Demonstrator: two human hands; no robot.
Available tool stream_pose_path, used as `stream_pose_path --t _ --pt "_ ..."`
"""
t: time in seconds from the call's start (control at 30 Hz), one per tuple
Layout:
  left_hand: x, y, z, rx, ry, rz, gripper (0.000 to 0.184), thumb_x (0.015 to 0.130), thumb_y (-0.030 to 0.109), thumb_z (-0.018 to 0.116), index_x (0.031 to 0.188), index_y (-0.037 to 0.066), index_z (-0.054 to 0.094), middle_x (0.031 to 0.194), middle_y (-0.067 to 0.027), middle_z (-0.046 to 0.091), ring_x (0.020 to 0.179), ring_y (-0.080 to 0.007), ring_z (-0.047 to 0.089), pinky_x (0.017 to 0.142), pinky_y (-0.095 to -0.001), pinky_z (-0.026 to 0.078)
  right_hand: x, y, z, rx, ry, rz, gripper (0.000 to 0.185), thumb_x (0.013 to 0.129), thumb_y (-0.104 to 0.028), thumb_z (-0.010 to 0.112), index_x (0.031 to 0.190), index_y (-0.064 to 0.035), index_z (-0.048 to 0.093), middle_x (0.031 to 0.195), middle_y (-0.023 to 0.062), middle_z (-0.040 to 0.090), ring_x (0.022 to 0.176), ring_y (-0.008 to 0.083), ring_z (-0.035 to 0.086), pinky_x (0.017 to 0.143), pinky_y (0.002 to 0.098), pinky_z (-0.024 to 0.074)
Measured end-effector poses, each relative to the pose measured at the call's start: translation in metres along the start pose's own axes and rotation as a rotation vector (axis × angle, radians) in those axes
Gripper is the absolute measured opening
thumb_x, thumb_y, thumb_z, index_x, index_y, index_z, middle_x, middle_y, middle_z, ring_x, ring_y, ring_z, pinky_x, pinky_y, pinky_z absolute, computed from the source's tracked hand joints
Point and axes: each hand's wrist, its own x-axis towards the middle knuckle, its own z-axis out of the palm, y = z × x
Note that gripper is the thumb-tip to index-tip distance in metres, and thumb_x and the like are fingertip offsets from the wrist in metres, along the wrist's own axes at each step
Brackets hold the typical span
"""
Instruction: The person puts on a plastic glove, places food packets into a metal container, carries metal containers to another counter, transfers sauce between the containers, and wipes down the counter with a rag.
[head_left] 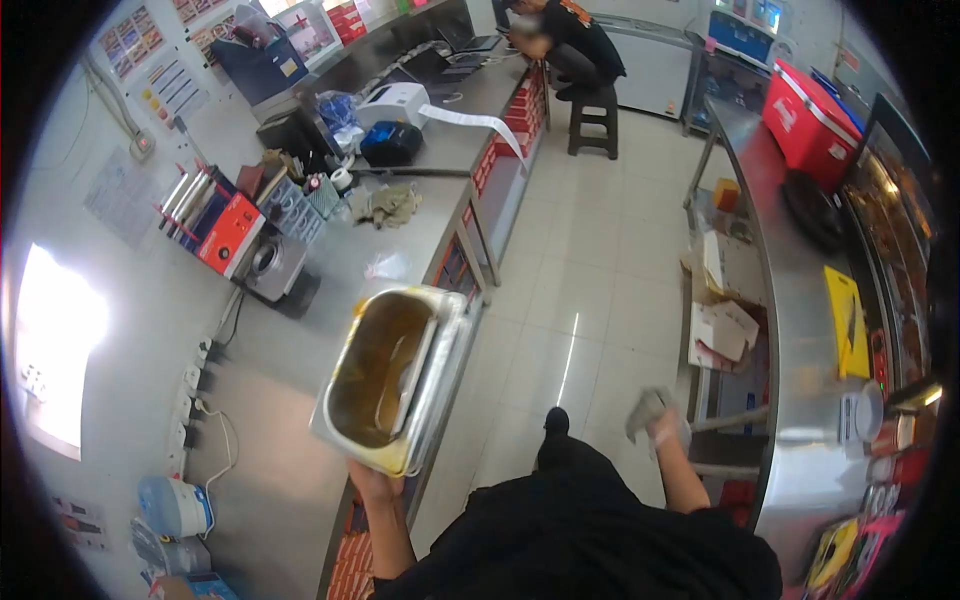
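Observation:
My left hand grips the near end of a rectangular steel pan, from below. The pan is held tilted above the edge of the left counter. Its inside is stained yellow-brown, and a thin metal rod or wire shape shows inside; I cannot tell whether liquid is in it. Out to the right, over the floor, my right hand is closed around a grey cloth. A pale covering, perhaps a thin glove, shows on that hand.
The left steel counter carries a red-fronted machine, a crumpled rag and a label printer. On the right counter are a red cooler and a yellow board. Another person sits at the far end.

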Motion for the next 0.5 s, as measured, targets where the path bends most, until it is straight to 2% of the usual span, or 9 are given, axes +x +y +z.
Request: stream_pose_path --t 0.03,0.07,0.17,0.2,0.23,0.3,0.4,0.47,0.5 --pt "0.017 -0.003 -0.003 -0.021 -0.012 -0.07 0.044 0.089 0.024 0.044 0.124 -0.001 0.035 0.121 -0.0143 0.045 0.107 -0.0251 0.049 0.09 -0.0384 0.042 0.069 0.008 0.034 -0.081 0.318 0.019 0.023 0.085 -0.028 0.048 0.088 -0.0068 0.057 0.08 0.0061 0.059 0.071 0.0183 0.057 0.061 0.0311 0.0471" --pt "0.028 -0.012 -0.013 0.006 0.134 -0.129 0.043 0.09 0.025 0.042 0.124 -0.001 0.036 0.12 -0.0142 0.046 0.106 -0.0254 0.05 0.089 -0.0384 0.044 0.107 0.018 0.135 -0.262 0.329 -0.096 0.025 0.085 -0.029 0.047 0.095 -0.0071 0.056 0.087 0.0072 0.059 0.077 0.0183 0.058 0.066 0.0322 0.0474" --pt "0.081 -0.02 0.025 -0.095 0.248 -0.015 0.042 0.09 0.024 0.039 0.124 -0.001 0.036 0.12 -0.0146 0.046 0.106 -0.026 0.05 0.087 -0.0385 0.046 0.261 0.068 0.257 -0.312 -0.191 0.024 0.035 0.09 -0.031 0.041 0.109 -0.0035 0.049 0.102 0.0113 0.057 0.092 0.0221 0.056 0.08 0.0359 0.0466" --pt "0.096 -0.023 0.039 -0.197 0.264 0.02 0.043 0.089 0.021 0.042 0.126 0.0 0.033 0.121 -0.0166 0.044 0.105 -0.028 0.051 0.085 -0.0411 0.047 0.272 0.074 0.322 -0.291 -0.359 0.166 0.049 0.09 -0.038 0.038 0.121 -0.0013 0.04 0.118 0.0166 0.049 0.107 0.0265 0.049 0.091 0.0419 0.0388" --pt "0.114 -0.031 0.049 -0.301 0.28 0.052 0.045 0.087 0.018 0.045 0.127 0.002 0.031 0.123 -0.0187 0.043 0.105 -0.03 0.051 0.083 -0.0438 0.048 0.301 0.088 0.351 -0.173 -0.292 0.425 0.051 0.09 -0.039 0.035 0.126 -0.0036 0.034 0.127 0.017 0.039 0.115 0.0275 0.041 0.095 0.0421 0.0353" --pt "0.149 -0.055 0.057 -0.198 0.243 0.069 0.046 0.088 0.019 0.045 0.128 0.002 0.03 0.124 -0.0187 0.042 0.105 -0.0298 0.051 0.084 -0.043 0.048 0.321 0.1 0.431 -0.561 -0.082 0.489 0.059 0.087 -0.047 0.038 0.13 -0.0068 0.029 0.131 0.0174 0.033 0.118 0.0276 0.037 0.095 0.0429 0.0334" --pt "0.213 -0.095 0.089 -0.042 0.18 0.101 0.047 0.087 0.019 0.045 0.128 0.001 0.03 0.124 -0.0186 0.041 0.106 -0.0294 0.05 0.086 -0.0414 0.047 0.376 0.099 0.475 -0.646 -0.288 0.517 0.063 0.085 -0.053 0.039 0.129 -0.0078 0.033 0.126 0.0158 0.04 0.109 0.0245 0.045 0.088 0.0386 0.0412" --pt "0.259 -0.127 0.106 0.003 0.159 0.106 0.048 0.087 0.018 0.046 0.128 0.001 0.03 0.124 -0.0185 0.042 0.106 -0.0292 0.05 0.087 -0.0406 0.047 0.41 0.074 0.502 -0.535 -0.707 0.601 0.063 0.084 -0.058 0.035 0.123 -0.0079 0.039 0.117 0.0116 0.043 0.097 0.0202 0.052 0.084 0.0363 0.0429" --pt "0.28 -0.148 0.108 0.107 0.216 0.04 0.05 0.087 0.024 0.045 0.128 0.0 0.031 0.124 -0.0183 0.042 0.109 -0.0286 0.048 0.09 -0.0417 0.043 0.42 0.053 0.522 -0.564 -0.746 0.597 0.059 0.085 -0.055 0.035 0.118 -0.0064 0.043 0.103 0.0062 0.048 0.082 0.0123 0.054 0.067 0.0261 0.0476"
